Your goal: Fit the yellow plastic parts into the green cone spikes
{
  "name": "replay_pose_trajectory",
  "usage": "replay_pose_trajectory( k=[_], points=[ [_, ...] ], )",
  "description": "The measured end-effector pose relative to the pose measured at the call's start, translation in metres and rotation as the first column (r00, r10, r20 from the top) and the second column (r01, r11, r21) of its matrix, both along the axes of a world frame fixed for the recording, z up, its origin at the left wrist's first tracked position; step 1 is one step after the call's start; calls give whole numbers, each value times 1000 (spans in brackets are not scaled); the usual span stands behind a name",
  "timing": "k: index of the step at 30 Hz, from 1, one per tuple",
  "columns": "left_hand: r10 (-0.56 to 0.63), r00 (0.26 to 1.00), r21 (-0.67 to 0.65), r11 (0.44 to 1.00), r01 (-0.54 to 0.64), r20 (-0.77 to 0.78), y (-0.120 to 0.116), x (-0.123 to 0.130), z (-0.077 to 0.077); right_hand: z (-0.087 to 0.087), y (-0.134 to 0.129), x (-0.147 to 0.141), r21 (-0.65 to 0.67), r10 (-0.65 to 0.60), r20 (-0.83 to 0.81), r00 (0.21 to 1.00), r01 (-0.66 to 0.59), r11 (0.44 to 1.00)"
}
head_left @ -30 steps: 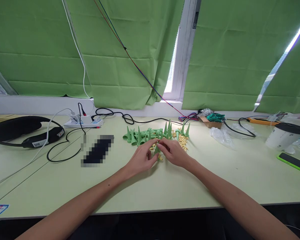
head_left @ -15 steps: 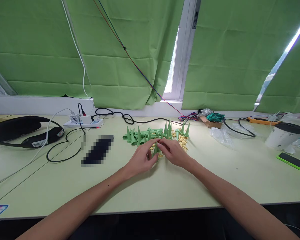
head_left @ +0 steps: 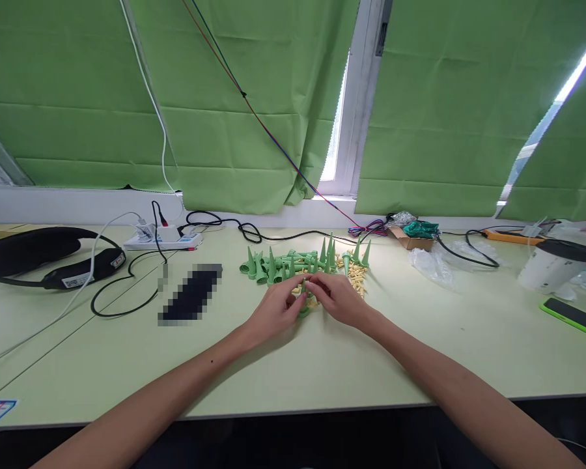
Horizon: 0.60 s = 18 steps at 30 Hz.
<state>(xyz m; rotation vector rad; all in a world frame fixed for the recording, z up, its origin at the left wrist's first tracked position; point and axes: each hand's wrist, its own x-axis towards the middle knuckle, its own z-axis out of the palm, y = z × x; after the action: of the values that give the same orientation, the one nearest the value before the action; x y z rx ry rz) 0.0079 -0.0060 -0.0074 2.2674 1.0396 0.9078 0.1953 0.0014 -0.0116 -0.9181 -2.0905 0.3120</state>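
Mid-frame, I see the left hand (head_left: 278, 307) pinching a tapered green plastic cone (head_left: 303, 313) upright, apparently steadying its tip for the right hand (head_left: 340, 297), whose grip I can't tell; small tan pegs (head_left: 358, 278) and other green cones (head_left: 272, 266) sit beyond, within reach.

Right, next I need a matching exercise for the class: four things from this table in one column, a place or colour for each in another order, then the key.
Things
1. Nearest green cone
2. Cup
3. Power strip
4. Small pegs

Places and colours
A. Toward the back left, with plugs in it
B. Yellow, partly beyond the right hand
C. Between the left hand and the right hand
D. White with a black lid, far right

Pairs: 1-C, 2-D, 3-A, 4-B
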Motion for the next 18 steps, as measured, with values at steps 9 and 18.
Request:
replay_pose_trajectory(
  k=[9, 18],
  points=[
    [-5, 1000, -24, 1000, 6, 31, -2, 0, 2, -2, 1, 0, -6, 7, -18, 1000, -7, 1000],
    [-10, 998, -22, 1000, 11, 57, -1, 0, 0, -1, 1, -1, -42, 9, -57, 998, -11, 999]
  ],
)
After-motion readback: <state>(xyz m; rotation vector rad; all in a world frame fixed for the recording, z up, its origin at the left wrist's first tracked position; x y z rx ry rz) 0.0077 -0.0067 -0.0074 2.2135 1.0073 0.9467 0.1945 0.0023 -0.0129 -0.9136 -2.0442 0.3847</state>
